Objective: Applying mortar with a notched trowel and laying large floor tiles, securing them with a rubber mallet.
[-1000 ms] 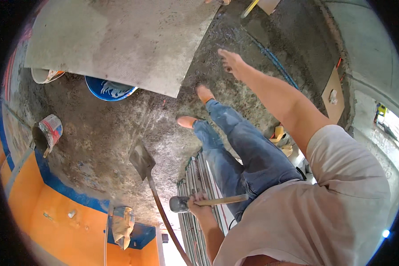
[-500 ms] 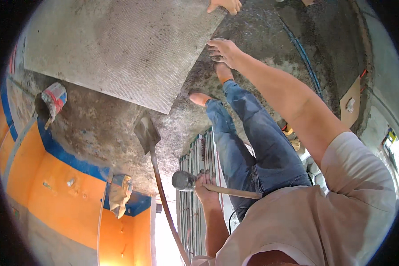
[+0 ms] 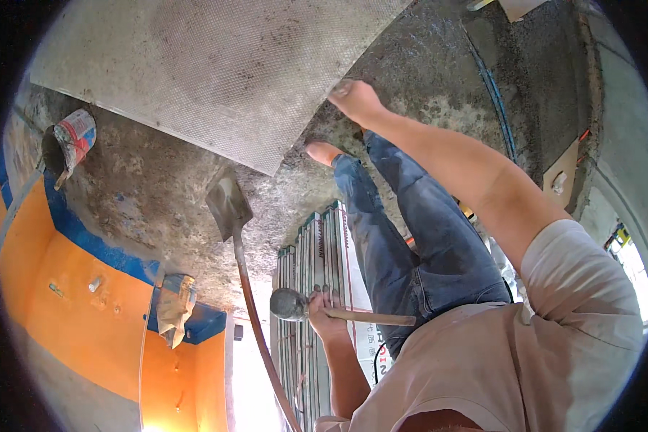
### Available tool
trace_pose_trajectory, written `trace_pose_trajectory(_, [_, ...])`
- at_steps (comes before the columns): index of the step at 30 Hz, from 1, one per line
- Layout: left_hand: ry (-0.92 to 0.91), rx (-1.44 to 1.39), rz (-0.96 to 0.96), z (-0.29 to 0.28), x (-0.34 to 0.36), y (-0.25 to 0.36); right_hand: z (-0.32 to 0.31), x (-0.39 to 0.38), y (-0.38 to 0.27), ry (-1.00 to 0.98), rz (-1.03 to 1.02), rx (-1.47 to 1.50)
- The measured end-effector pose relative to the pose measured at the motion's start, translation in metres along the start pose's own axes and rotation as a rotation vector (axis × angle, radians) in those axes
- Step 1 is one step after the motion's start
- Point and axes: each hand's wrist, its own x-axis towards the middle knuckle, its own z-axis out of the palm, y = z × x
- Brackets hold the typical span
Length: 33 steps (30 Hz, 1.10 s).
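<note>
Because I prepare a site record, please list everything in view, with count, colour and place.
panel: one, grey, upper left
mallet: one, grey and tan, lower middle
shovel: one, grey and brown, left of mallet
bucket: one, red, white and blue, far left
stacked flat pieces: several, grey, lower middle
bag: one, tan, lower left
flat sheets: two, tan, right and top right
strip: count unclear, blue, upper right
wall faces: several, orange and blue, lower left
floor: one, brownish grey, middle
trousers: one pair, blue, centre
shirt: one, beige, lower right
left hand: one, bare, around mallet
right hand: one, bare, at panel edge
</note>
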Motion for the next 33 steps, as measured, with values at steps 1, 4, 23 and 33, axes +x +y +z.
trace_pose_trajectory(1, [-0.005, -0.007, -0.009, -0.007, 0.004, -0.001, 0.003, -0.001, -0.004, -0.040, 0.001, -0.045])
trace_pose_trajectory(4, [0.031, -0.020, -0.018, -0.009, 0.001, -0.002, -0.017, -0.036, -0.038, -0.198, 0.014, -0.050])
trace_pose_trajectory(23, [0.090, -0.179, -0.038, -0.058, 0.024, 0.124, -0.115, -0.220, 0.065, -0.030, 0.495, -0.219])
trace_pose_trajectory(33, [-0.033, -0.471, 0.164, -0.155, 0.009, 0.251, -0.071, -0.219, 0.046, 0.001, 0.457, -0.377])
